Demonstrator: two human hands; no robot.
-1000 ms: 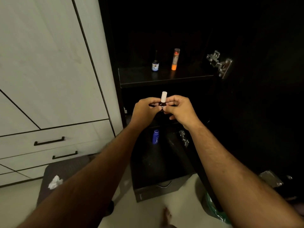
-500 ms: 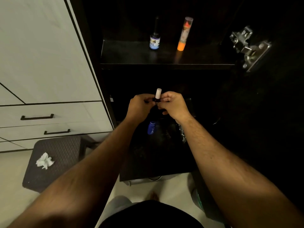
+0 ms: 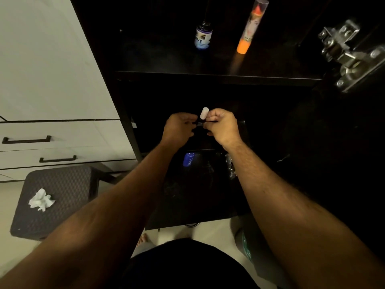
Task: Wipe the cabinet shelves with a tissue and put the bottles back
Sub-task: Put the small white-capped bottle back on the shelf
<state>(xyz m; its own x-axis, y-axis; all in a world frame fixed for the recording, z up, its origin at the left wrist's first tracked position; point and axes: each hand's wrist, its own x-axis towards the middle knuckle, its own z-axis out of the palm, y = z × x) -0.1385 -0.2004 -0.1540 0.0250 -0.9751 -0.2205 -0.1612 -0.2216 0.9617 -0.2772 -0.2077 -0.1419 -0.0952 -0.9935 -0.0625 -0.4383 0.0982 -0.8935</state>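
Together, the left hand (image 3: 179, 127) and right hand (image 3: 221, 124) pinch a small dark bottle with a white cylindrical cap (image 3: 203, 114), held in front of the black cabinet's upper shelf (image 3: 216, 75), just below its edge. On that shelf stand a dark bottle with a blue-white label (image 3: 203, 36) and a tall orange tube (image 3: 250, 28). Lower in the cabinet sits a blue bottle (image 3: 189, 159). Left of the cabinet, a crumpled white tissue (image 3: 41, 200) lies on a dark woven stool (image 3: 62, 184)
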